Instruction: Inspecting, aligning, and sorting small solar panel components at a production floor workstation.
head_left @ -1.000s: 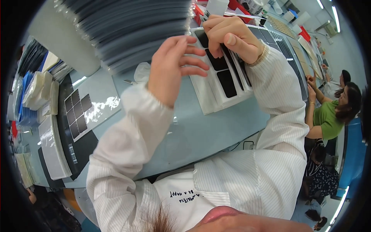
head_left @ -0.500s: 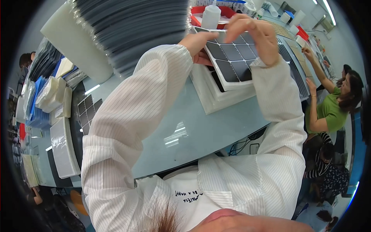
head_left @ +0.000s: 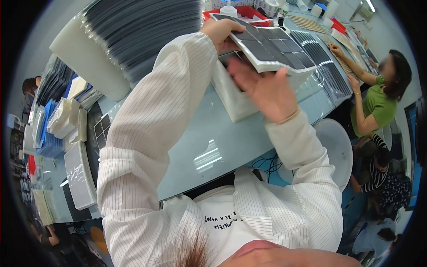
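A stack of white-backed sheets with dark grey rounded squares (head_left: 289, 46) is raised and tilted over the table. My left hand (head_left: 221, 34) grips its left edge, thumb on top and fingers underneath. My right hand (head_left: 271, 91) is open by the near edge of the stack, its thumb up and its fingers stretched out, smeared by motion. Whether it touches the sheets I cannot tell. Below both hands lies a white pile in clear wrapping (head_left: 231, 100), its top partly hidden by the sheets and my right hand.
A white roll (head_left: 86, 62) and a tall stack of dark sheets (head_left: 147, 33) stand left. Behind the sheets sit a red tray (head_left: 260, 13) and a white bottle (head_left: 228, 10). Dark strips (head_left: 327, 66) lie right, near a co-worker in green (head_left: 376, 104). A pale round stool (head_left: 336, 149) stands at the table edge.
My right hand has come down from above the sheets to their near edge. The stack has risen and tilted, its far right part swinging outward, with my left hand still on it.
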